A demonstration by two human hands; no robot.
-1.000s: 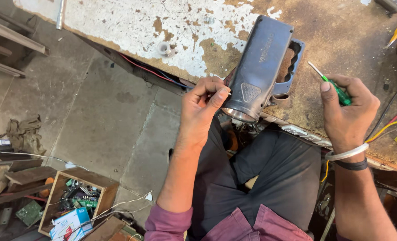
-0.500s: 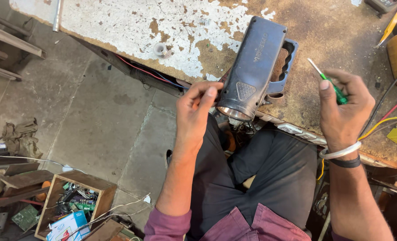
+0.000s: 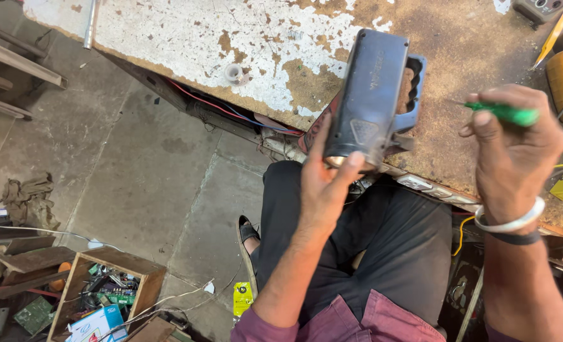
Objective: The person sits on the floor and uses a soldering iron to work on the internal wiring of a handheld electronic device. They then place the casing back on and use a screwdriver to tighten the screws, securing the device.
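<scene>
A wooden box [image 3: 107, 294] sits on the floor. The left hand [image 3: 325, 183] holds the bottom end of a grey tool case [image 3: 370, 98] at the table's [image 3: 186, 44] front edge. The right hand [image 3: 515, 145] grips a green screwdriver [image 3: 506, 114], its tip maybe hidden.

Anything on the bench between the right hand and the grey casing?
In the head view, only bare worn benchtop shows between the right hand and the grey casing.
</scene>
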